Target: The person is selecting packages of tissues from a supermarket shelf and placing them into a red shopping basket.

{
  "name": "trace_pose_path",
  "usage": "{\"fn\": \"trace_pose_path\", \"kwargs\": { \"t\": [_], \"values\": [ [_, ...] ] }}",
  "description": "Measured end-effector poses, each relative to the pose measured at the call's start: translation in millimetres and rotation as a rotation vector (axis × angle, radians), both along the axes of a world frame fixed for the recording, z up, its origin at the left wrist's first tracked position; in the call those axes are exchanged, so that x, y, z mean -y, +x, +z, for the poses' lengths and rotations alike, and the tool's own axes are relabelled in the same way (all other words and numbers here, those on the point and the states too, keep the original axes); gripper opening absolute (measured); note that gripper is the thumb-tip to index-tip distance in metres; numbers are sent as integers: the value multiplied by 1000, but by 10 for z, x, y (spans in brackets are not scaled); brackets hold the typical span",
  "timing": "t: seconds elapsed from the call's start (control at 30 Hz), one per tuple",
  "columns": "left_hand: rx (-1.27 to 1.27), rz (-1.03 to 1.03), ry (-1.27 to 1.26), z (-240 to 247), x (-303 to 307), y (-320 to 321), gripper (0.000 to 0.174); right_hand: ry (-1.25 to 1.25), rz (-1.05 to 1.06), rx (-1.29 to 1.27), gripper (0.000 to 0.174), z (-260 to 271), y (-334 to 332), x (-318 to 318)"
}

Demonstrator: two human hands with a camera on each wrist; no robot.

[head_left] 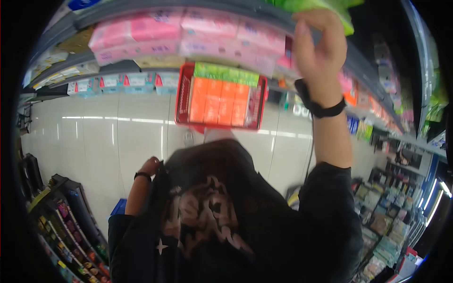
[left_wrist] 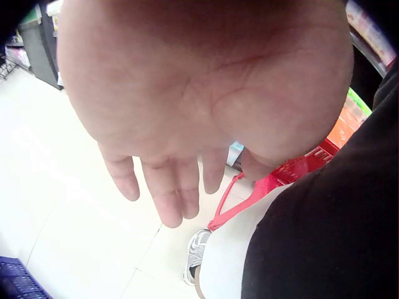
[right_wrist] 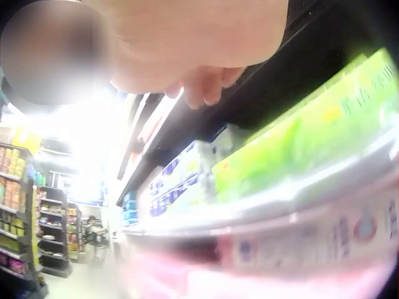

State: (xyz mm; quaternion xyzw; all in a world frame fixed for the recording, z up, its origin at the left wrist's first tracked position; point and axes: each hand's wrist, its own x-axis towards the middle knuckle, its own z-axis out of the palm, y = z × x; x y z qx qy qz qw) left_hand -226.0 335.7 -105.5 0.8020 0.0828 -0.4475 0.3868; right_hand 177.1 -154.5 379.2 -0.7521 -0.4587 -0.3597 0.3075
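Note:
My right hand (head_left: pixel 321 52) is raised at the upper shelf, where it overlaps a bright green pack (head_left: pixel 349 21) in the head view. From the right wrist, its fingers (right_wrist: pixel 202 87) look loosely extended with nothing held, and a long green pack (right_wrist: pixel 305 137) sits below them on the shelf. My left hand (head_left: pixel 150 166) hangs low beside the dark shirt. Seen from the left wrist, that palm (left_wrist: pixel 206 93) is bare and its fingers point down, relaxed.
A red shopping basket (head_left: pixel 179 96) stands ahead of me, carrying orange packs (head_left: pixel 219 101) and a green pack (head_left: pixel 226 73). Pink packs (head_left: pixel 155 28) line the shelf above it. Boxed goods (head_left: pixel 127 81) sit lower. Another shelf unit (head_left: pixel 71 231) stands at lower left.

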Motion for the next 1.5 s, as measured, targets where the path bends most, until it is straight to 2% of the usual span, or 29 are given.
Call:
{"fn": "trace_pose_path", "kwargs": {
  "t": [0.03,0.1,0.17,0.23,0.3,0.33,0.37,0.4,0.5,0.53,0.57,0.63,0.67,0.73,0.77,0.8,0.83,0.9,0.97,1.0,1.07,1.1,1.17,1.2,1.37,1.4,1.43,1.47,1.5],
  "values": [
    [-62,86,53,263,114,79,40,28,68,-40,28,-264,-246,-99],
    [-243,29,18,84,15,9,49,0,155,-249,27,-906,-587,-233],
    [-235,-70,72,101,-16,-3,55,-60,129,-414,27,-1656,-763,-206],
    [-277,-84,130,-184,-174,-128,57,-244,-72,-670,43,-2410,-742,-126],
    [-334,-76,169,-73,-81,70,54,-340,-391,-819,62,-2986,-636,7],
    [-338,-82,181,-142,-89,69,54,-328,-392,-826,62,-3082,-517,54],
    [-44,-184,159,-295,-85,15,28,-411,-494,-903,67,-3160,-400,111],
    [251,-286,133,-374,-114,10,21,-496,-594,-978,71,-3234,-288,155],
    [207,-255,76,-174,103,303,17,-660,-580,-940,78,-3473,21,227],
    [79,-286,146,-198,72,343,46,-743,-591,-1008,85,-3565,131,250],
    [69,-283,152,142,318,482,46,-742,-581,-1016,85,-3643,152,277],
    [-223,9,295,969,721,857,46,-839,-672,-993,89,-3781,222,336],
    [-228,13,301,820,612,721,46,-849,-678,-1079,94,-3964,261,377],
    [-27,-311,279,82,182,221,43,-891,-744,-977,94,-3959,173,308],
    [108,-372,265,-171,36,-17,39,-932,-814,-868,95,-3924,146,267],
    [67,-353,270,-231,-16,-119,38,-981,-796,-1029,88,-3891,102,207],
    [22,-335,274,-265,-61,-236,37,-980,-794,-1028,88,-3741,2,132],
    [24,-249,199,-265,-154,-393,35,-1158,-621,-1338,77,-3289,-194,-13],
    [-192,-155,191,51,-60,-261,31,-1043,-665,-1264,77,-3617,-479,2],
    [-190,-150,188,192,27,-208,31,-928,-704,-1188,76,-3759,-610,11],
    [-139,161,157,407,166,-142,19,-894,-709,-1250,74,-3811,-847,-2],
    [-134,166,155,270,116,-213,19,-875,-704,-1289,74,-3902,-962,19],
    [252,-643,140,-181,-59,-325,18,-621,-596,-1519,74,-4021,-1163,127],
    [204,-817,223,179,179,-56,17,-714,-620,-1508,75,-4000,-1203,129],
    [398,-805,193,-2,264,3,18,-729,-594,-1443,70,-4015,-1422,212],
    [293,-719,220,156,341,126,20,-720,-616,-1400,76,-4082,-1478,226],
    [195,-632,243,303,419,223,22,-687,-599,-1330,70,-4278,-1541,263],
    [314,-666,192,55,259,115,23,-766,-604,-1350,65,-4128,-1509,215],
    [-37,-134,202,-64,231,154,24,-838,-617,-1365,60,-3936,-1480,157]
  ]
}}
